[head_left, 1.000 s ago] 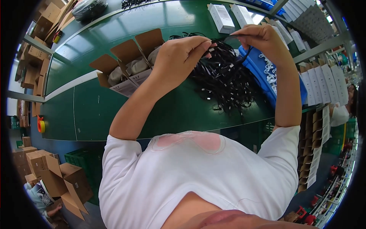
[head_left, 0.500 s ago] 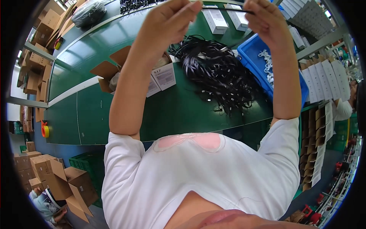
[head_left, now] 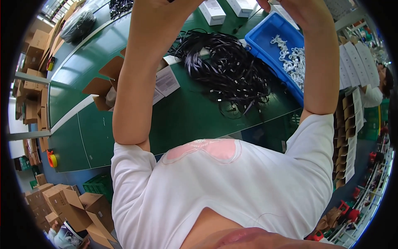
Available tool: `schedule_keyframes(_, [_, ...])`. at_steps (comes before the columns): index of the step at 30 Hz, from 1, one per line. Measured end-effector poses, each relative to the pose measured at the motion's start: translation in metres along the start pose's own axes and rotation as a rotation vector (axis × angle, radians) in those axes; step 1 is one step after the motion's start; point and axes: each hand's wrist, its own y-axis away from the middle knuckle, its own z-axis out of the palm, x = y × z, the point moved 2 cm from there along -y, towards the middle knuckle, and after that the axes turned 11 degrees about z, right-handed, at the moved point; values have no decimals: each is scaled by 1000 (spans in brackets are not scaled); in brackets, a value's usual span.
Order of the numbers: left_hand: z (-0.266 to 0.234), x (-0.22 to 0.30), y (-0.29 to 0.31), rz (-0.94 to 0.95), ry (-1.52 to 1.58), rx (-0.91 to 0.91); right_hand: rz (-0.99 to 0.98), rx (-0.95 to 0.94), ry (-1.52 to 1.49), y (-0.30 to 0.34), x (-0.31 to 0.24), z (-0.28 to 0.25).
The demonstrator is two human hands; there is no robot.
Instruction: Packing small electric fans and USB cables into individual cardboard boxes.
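Note:
Both my hands are raised over the far part of the table and cut off by the top edge. Of my left hand the back and wrist show, while its fingers lie outside the picture; a sliver of something dark shows beside it. A fingertip of my right hand points down at the top edge, but what its fingers do is hidden. Between my forearms a tangled pile of flat black cables with small silvery ends lies on the green table. No cable is visible between the hands now.
Right of the pile stands a blue bin with white cables. An open carton and a white box sit by my left forearm. White boxes stand farther back. Yellow tape is at the left table edge.
Both hands have moved up, mostly out of the picture. Earlier they held a thin black cable stretched between them. The view has shifted, so the table's things appear higher and more to the left.

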Motion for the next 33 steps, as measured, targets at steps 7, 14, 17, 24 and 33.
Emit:
schedule_keyframes(7, [39, 5, -6, 263, 269, 2, 173, -43, 147, 29, 19, -21])
schedule_keyframes(14, [117, 13, 52, 150, 1197, -281, 172, -58, 265, 40, 37, -21])
schedule_keyframes(17, [99, -5, 54, -93, 1202, -645, 34, 72, -17, 73, 14, -16])
schedule_keyframes(24, [40, -29, 81, 73, 254, 132, 441, 778, 550, 159, 92, -78])
schedule_keyframes(33, [0, 19, 100, 509, 1704, -469, 990, 653, 1212, 253, 223, -153])
